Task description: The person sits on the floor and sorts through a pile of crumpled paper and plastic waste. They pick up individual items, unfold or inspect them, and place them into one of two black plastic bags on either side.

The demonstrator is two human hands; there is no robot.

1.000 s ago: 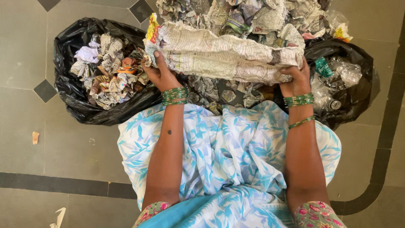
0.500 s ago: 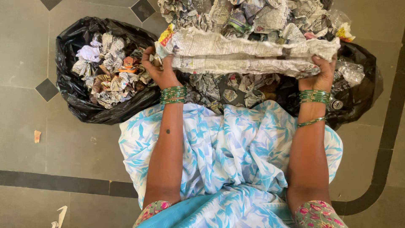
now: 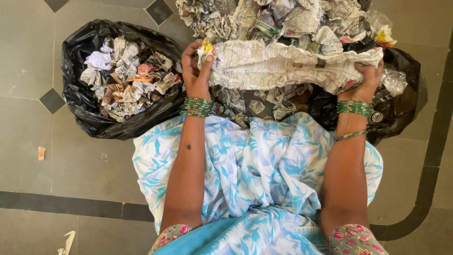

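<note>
A crumpled sheet of newspaper is stretched between both hands, above my lap. My left hand pinches its left end, where a yellow printed corner shows. The right end is bunched in my right hand. Green bangles ring both wrists. Behind the sheet lies a heap of crumpled newspaper, and more crumpled pieces lie under it on the floor.
A black plastic bag at the left holds crumpled paper scraps. Another black bag at the right holds clear plastic and a can. My blue and white patterned garment covers my lap. Small paper scraps lie on the grey tiled floor.
My hands pulled the sheet wider, the right hand shifting right, then the left hand turned and moved inward, so the sheet now spreads taller and flatter between them.
</note>
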